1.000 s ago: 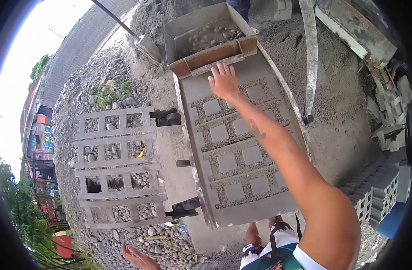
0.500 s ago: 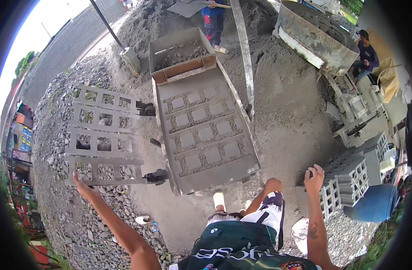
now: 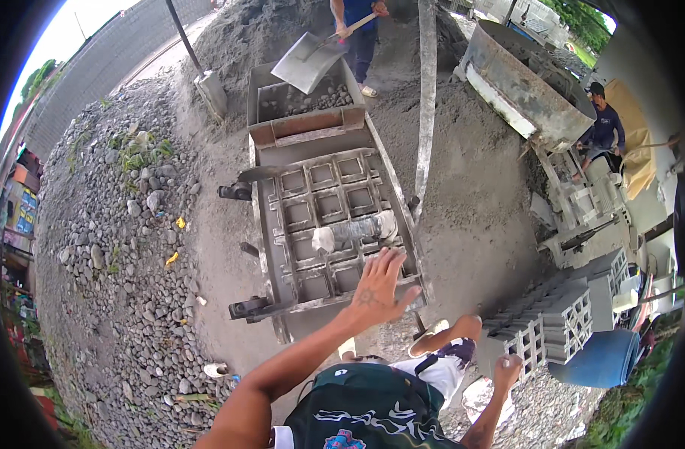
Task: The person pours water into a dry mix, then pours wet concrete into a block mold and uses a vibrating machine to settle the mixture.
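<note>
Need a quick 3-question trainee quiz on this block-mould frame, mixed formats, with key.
1. True or false: the left hand is spread open over the near end of the grey block mould.
2. Multiple choice: what lies across the mould's cells? A) a brick B) a grey scoop-like tool C) a hose
3. Fill in: the right hand is down beside the stack of hollow ____ blocks.

Key: 1 true; 2 B; 3 concrete.
</note>
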The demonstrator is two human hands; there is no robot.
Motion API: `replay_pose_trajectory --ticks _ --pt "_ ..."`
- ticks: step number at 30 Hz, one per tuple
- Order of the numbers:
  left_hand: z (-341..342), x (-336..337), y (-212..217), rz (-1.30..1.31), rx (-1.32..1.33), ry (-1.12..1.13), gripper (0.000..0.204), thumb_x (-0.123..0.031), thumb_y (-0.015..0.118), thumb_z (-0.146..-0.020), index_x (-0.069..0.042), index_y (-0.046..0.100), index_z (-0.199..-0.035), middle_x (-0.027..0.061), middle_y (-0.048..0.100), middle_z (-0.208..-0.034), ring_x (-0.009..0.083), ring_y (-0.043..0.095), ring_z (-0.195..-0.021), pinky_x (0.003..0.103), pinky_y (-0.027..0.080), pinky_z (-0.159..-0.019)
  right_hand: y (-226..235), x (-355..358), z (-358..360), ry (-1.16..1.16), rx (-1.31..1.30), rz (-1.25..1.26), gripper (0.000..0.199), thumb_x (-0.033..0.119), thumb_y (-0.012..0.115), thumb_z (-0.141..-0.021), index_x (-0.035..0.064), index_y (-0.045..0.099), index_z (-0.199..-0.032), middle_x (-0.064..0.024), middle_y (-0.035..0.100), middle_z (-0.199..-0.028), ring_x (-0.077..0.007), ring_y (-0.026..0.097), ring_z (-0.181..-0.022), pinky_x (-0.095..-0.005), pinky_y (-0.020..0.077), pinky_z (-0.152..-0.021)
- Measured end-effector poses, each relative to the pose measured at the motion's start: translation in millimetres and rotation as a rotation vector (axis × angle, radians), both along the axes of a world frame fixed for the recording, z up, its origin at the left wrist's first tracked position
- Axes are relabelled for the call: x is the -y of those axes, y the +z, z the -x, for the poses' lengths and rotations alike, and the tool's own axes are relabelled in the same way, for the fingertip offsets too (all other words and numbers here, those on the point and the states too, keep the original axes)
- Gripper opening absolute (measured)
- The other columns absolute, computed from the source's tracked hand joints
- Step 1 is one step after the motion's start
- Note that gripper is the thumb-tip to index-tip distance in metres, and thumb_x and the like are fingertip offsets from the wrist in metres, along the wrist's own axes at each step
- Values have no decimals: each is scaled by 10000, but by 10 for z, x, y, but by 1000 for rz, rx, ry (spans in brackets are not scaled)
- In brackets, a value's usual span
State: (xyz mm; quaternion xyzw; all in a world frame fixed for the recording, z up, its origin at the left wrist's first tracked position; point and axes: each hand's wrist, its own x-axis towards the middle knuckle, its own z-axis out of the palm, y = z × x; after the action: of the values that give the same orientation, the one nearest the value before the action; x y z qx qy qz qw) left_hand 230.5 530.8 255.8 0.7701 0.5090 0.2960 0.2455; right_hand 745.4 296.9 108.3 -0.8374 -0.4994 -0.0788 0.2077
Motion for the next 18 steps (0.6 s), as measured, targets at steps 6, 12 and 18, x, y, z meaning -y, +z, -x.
replay_pose_trajectory --ticks 6,12,18 --pt "190 -1833 -1085 389 -579 28 922 -772 421 -987 69 707 -1234 241 729 -1243 425 696 -1179 519 534 -1005 2270 -376 -157 -162 132 -189 196 27 720 -871 4 702 -1065 -233 651 -1295 -433 612 -1247 -497 468 -1099" --pt "11 -2106 -1106 397 -597 217 675 -613 565 -935 5 803 -1066 247 774 -1129 391 741 -1100 483 553 -979 6130 -990 -104 -234 736 -730 282 195 613 -1063 58 700 -1293 -101 679 -1385 -239 622 -1281 -404 478 -1084" --pt "-319 -2251 -1172 414 -574 165 618 -576 603 -914 1 806 -1000 243 782 -1067 396 752 -1055 490 558 -967 9019 -1722 -463 161 624 -1053 462 434 563 -1091 95 712 -1368 -106 675 -1425 -213 644 -1262 -339 475 -1097"
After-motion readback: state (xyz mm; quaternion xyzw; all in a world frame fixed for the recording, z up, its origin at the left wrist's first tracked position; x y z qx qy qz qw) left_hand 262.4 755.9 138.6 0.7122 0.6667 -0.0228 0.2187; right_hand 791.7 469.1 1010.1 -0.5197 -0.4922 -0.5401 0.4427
